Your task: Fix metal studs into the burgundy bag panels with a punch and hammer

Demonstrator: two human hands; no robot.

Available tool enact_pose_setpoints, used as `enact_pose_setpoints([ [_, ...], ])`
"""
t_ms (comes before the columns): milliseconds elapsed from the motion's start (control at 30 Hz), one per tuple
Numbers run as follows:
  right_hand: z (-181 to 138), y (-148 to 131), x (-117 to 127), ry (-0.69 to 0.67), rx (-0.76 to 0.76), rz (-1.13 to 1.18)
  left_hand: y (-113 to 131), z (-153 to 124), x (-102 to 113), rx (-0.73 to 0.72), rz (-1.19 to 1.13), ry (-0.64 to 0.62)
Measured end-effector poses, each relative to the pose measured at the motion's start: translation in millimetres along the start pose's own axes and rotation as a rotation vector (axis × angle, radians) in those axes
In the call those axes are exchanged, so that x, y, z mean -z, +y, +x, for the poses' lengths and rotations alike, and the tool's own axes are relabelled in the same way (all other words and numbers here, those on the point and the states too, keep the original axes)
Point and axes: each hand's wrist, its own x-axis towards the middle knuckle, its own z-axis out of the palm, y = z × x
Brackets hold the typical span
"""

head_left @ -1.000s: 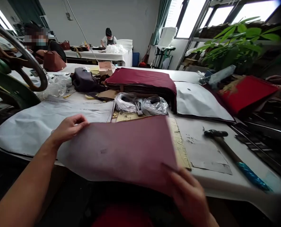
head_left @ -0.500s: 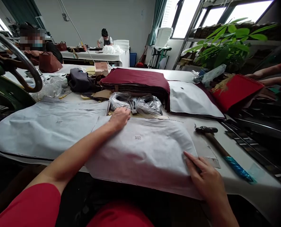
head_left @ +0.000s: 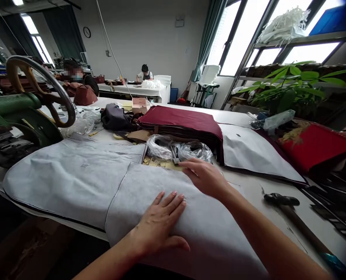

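A large pale grey-white sheet panel (head_left: 214, 221) lies over the front of the table, its near part hanging past the edge. My left hand (head_left: 161, 223) rests flat on this panel, fingers stretched and thumb apart. Over the panel's far edge, my right hand (head_left: 203, 177) reaches leftward with fingers extended. Its fingertips are close to a small metal piece (head_left: 175, 158) between two clear plastic bags (head_left: 194, 151); whether they touch it I cannot tell. A second similar panel (head_left: 65, 175) lies to the left, its right side partly under the first.
A thick stack of dark red sheets (head_left: 179, 118) lies beyond the bags. On the right are a hammer (head_left: 292, 217), another white panel (head_left: 249, 151) and a red piece (head_left: 321, 147). A green machine with a handwheel (head_left: 65, 97) stands at left. Other people work farther back.
My left hand has moved from the panel's far edge to flat on its middle. My right hand has left the panel's right edge and swung across toward the bags. The view has tilted up.
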Motion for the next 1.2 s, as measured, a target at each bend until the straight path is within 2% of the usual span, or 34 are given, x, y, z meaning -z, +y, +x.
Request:
enact_pose_setpoints([
  [33, 34.3, 1.6, -8.1, -0.058, -0.04, -0.01, 0.0, 0.2, 1.1, 0.0, -0.011, 0.001],
  [100, 95.0, 7.4, -27.4, -0.085, -0.084, -0.034, 0.5, 0.2, 2.2, -0.005, -0.025, 0.008],
  [167, 140.7, 13.1, -46.9, -0.121, -0.134, -0.056, 0.6, 0.1, 2.7, -0.01, -0.033, 0.023],
  [233, 169.7, 16.5, -64.0, -0.171, -0.177, -0.068, -0.2, 0.3, 3.6, -0.02, -0.044, 0.035],
  [300, 184.4, 18.0, -77.4, -0.212, -0.205, -0.065, -1.6, 1.0, 4.8, -0.03, -0.072, 0.039],
  [467, 192.2, 24.1, -94.5, -0.26, -0.254, 0.006, -5.1, 3.4, 5.0, -0.033, -0.188, 0.011],
  [800, 199.5, 31.4, -94.8, -0.287, -0.487, 0.248, -1.2, 2.9, 9.5, -0.003, -0.249, 0.023],
  [933, 192.8, 29.5, -95.0, -0.218, -0.531, 0.411, 0.9, 1.9, 9.0, 0.0, -0.221, 0.039],
  [1033, 185.7, 27.9, -89.8, -0.131, -0.537, 0.543, 3.0, 0.1, 6.6, 0.049, -0.181, 0.106],
  [1200, 164.1, 19.9, -62.4, 0.028, -0.446, 0.762, 1.9, -1.8, -3.7, 0.046, -0.141, 0.204],
])
